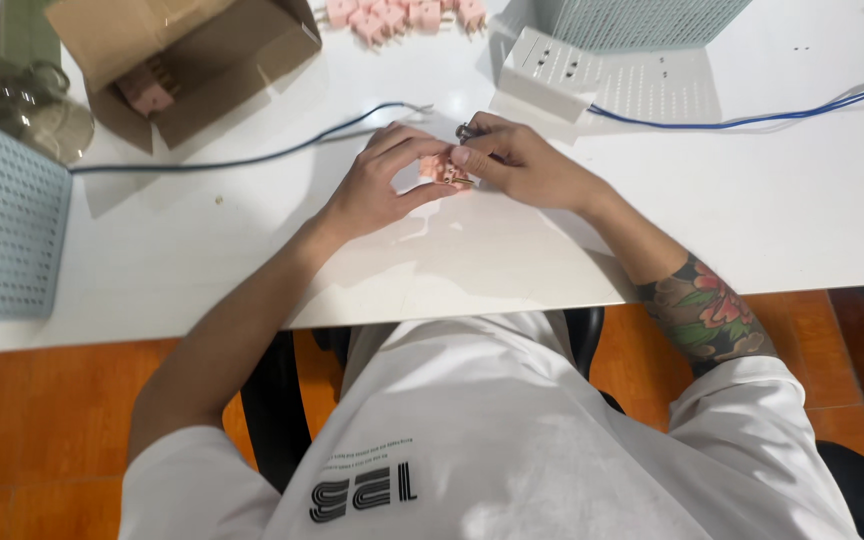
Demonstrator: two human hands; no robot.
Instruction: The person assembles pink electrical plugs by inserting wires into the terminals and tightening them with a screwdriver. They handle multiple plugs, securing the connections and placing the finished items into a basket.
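Observation:
My left hand (377,185) and my right hand (517,160) meet over the white table (252,260), both pinching one small pink plastic connector (442,170) with metal pins. Fingers of both hands cover most of the connector. A small metal tip (464,130) shows above my right hand's fingers; whether it is a tool or a wire end is unclear. A dark cable (252,158) ends just beyond my left hand.
A pile of pink connectors (397,15) lies at the far edge. An open cardboard box (182,60) holds more. Pale perforated baskets stand at left (2,220) and at back right (632,20). A blue cable (752,118) runs right. A white block (547,65) sits beside it.

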